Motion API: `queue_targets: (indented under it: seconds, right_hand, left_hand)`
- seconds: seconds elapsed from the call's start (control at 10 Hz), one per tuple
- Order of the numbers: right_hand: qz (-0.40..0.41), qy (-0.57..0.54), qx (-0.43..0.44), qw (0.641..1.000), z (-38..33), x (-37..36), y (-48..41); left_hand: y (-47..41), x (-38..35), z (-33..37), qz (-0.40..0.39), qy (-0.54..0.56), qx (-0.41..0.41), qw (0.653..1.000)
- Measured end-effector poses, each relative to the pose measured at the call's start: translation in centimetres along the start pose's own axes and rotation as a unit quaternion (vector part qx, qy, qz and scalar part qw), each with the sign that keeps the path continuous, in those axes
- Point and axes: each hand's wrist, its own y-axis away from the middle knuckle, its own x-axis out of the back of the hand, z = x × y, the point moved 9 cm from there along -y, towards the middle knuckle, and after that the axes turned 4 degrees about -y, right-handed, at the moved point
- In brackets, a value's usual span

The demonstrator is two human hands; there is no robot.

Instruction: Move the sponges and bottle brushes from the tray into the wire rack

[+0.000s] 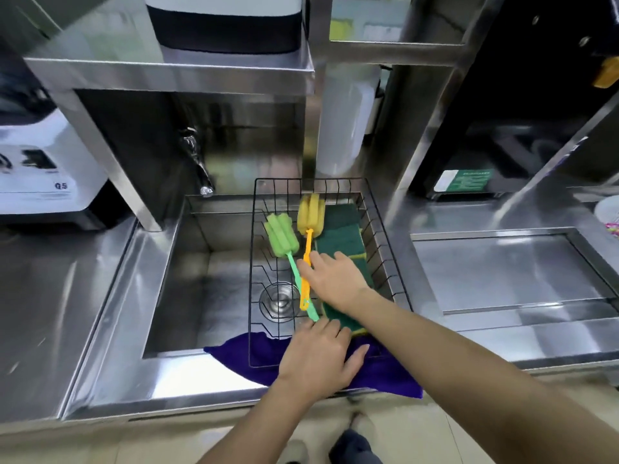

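Head view: black wire rack (378,236) over steel sink (187,262) contains green foam brush (280,236), yellow foam brush (311,214), green-yellow sponges (341,241). Right hand (335,279) fingers touch the orange handle; left hand (318,356) fingers spread at rack's near edge.

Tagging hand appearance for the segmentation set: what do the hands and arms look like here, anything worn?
Both hands are bare: no gloves, rings, watch or wristband show on the left hand or the right hand. Both forearms are uncovered as far as the frame shows, with no sleeve in view. No markings visible.
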Motion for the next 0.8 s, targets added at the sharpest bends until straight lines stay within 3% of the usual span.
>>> queue_targets:
  seconds: [0.3,0.5,0.6,0.7,0.8]
  right_hand:
    - [-0.122,-0.007,0.051,0.991,-1.6,-3.2,0.1]
    - [-0.180,0.004,0.039,0.983,-1.8,-3.7,-0.5]
    - [-0.200,-0.034,0.040,0.978,-1.5,-3.4,-0.3]
    - [-0.206,-0.150,0.002,0.967,-0.3,-2.3,-0.2]
    - [-0.229,-0.284,-0.048,0.930,2.1,-1.1,0.0]
  left_hand:
    - [-0.1,-0.7,0.1,-0.010,0.012,0.004,1.000]
    - [0.0,-1.2,0.0,-0.024,0.033,0.004,0.999]
    - [0.1,-1.2,0.1,-0.031,0.021,0.002,0.999]
    - [0.0,-0.5,0.0,-0.003,0.020,-0.003,1.000]
    - [0.2,-0.4,-0.1,-0.002,0.046,0.024,0.999]
